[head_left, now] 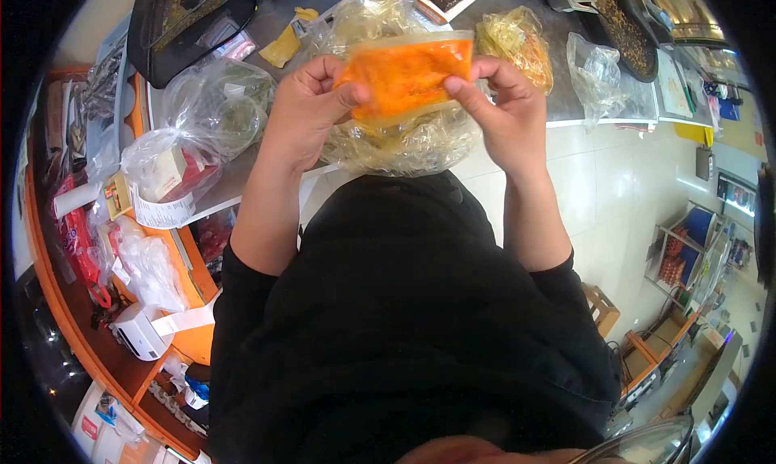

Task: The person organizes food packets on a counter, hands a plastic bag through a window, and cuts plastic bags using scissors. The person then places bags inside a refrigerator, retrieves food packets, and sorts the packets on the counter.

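Note:
An orange-filled clear packet is stretched flat between my two hands at the top centre. My left hand pinches its left end between thumb and fingers. At its right end, the thumb and fingers of my right hand close on the edge. Right below and behind the packet lies a large crumpled clear plastic bag on the dark counter. Another clear bag with yellow-orange contents sits just beyond my right hand.
Tied clear bags and a receipt lie at the left. Further right are an empty-looking clear bag and a black tray. A white printer stands on the orange shelving at lower left.

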The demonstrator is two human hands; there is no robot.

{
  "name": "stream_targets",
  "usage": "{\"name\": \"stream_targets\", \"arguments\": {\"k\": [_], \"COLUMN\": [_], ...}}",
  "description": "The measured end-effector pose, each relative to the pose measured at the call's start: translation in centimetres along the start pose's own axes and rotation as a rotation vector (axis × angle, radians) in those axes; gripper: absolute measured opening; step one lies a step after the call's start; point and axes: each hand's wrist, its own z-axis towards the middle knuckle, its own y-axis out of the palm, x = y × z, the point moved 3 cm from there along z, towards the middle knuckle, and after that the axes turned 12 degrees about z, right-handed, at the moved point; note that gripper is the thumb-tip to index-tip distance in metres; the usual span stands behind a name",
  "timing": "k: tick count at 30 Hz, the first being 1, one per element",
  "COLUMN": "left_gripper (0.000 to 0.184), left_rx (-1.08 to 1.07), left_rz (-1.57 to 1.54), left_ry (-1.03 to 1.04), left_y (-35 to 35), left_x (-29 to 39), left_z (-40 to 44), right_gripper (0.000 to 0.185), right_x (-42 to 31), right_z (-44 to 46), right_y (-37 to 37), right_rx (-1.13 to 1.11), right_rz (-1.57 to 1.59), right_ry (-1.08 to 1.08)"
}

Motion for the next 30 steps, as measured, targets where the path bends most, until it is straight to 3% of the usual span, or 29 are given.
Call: {"name": "stream_targets", "arguments": {"k": [3,6,10,13,16,18,22,24,28,30], "left_gripper": [0.023,0.019,0.015,0.019,0.029,0.037,0.045,0.048,0.044,0.041], "left_rx": [0.189,0.175,0.068,-0.02,-0.014,-0.031,0.006,0.067,0.144,0.154], "left_rz": [-0.085,-0.091,-0.096,-0.205,-0.437,-0.504,-0.136,0.059,-0.093,-0.157], "left_ry": [-0.091,-0.121,-0.107,-0.108,-0.167,-0.222,-0.051,0.004,0.002,-0.021], "left_y": [0.5,0.4,0.5,0.6,2.3,2.8,2.8,2.8,1.5,-0.4], "left_x": [0.6,0.8,0.0,-1.0,-0.3,0.0,-0.2,-0.5,-1.4,-2.4], "left_z": [-0.4,-0.5,-0.2,-0.1,-0.8,-1.4,-1.9,-2.0,-1.9,-2.2], "right_gripper": [0.01,0.008,0.012,0.01,0.012,0.014,0.018,0.018,0.018,0.017], "right_x": [-0.2,-1.7,-3.3,-2.4,-1.4,-0.8,0.2,0.2,3.1,6.1], "right_z": [0.0,0.4,0.4,1.0,1.5,2.1,2.1,2.2,4.2,5.2], "right_y": [-1.7,-2.8,-1.6,0.7,2.2,2.5,3.2,3.7,2.6,0.7], "right_rx": [0.019,0.01,-0.229,-0.364,-0.305,-0.307,-0.241,-0.253,-0.126,-0.206], "right_rz": [0.138,0.307,0.144,-0.25,-0.367,-0.338,-0.15,-0.158,0.1,-0.657], "right_ry": [0.015,0.024,0.054,-0.086,-0.132,-0.04,0.202,0.122,0.03,-0.078]}}
